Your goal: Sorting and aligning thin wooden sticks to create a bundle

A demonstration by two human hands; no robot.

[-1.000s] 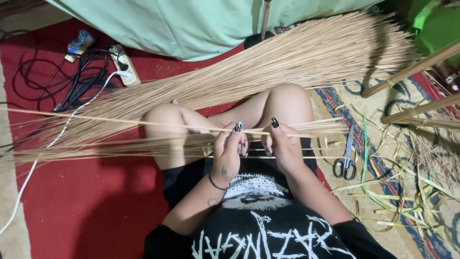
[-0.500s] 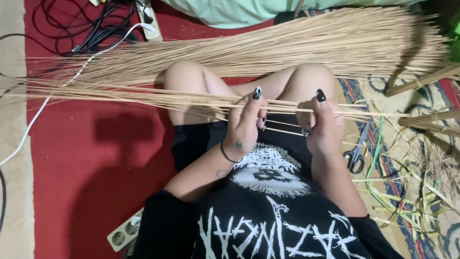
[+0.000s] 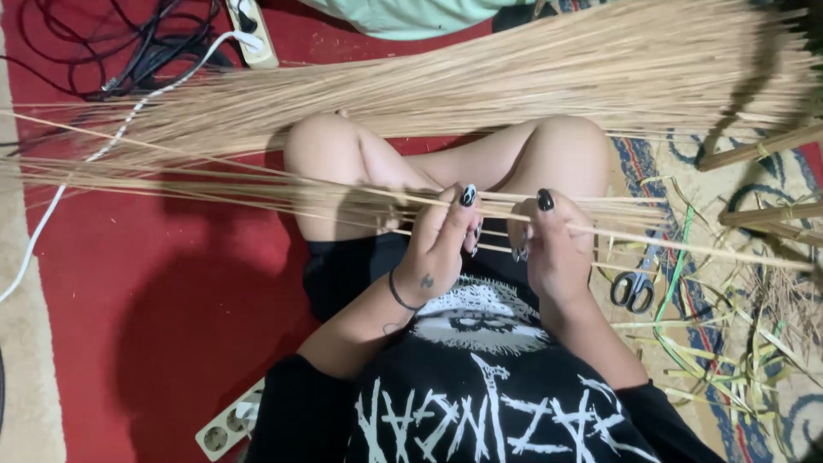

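Sorting thin palm-rib sticks across my lap, both hands pinching the same few strands

Step in hand, as I judge it: picking a few sticks (image 3: 283, 190) out of the loose layer over my knees & lining them up; next move prob needs a firm pinch so they don't slip back into the rest, w/ ends kept level. My left hand (image 3: 439, 249) is closed, thumb & fingers nipped on the strands at approx 12 o'clock from my chest; my right hand (image 3: 553, 249) sits just beside it at 3 o'clock, also closed on the same sticks, fingers curled under. Big bundle (image 3: 549, 73) lies beyond my knees at 12. Scissors (image 3: 633, 288) on the mat at 3, near right hand, untouched. Power strip (image 3: 249, 30) & cables at 10–11, well apart
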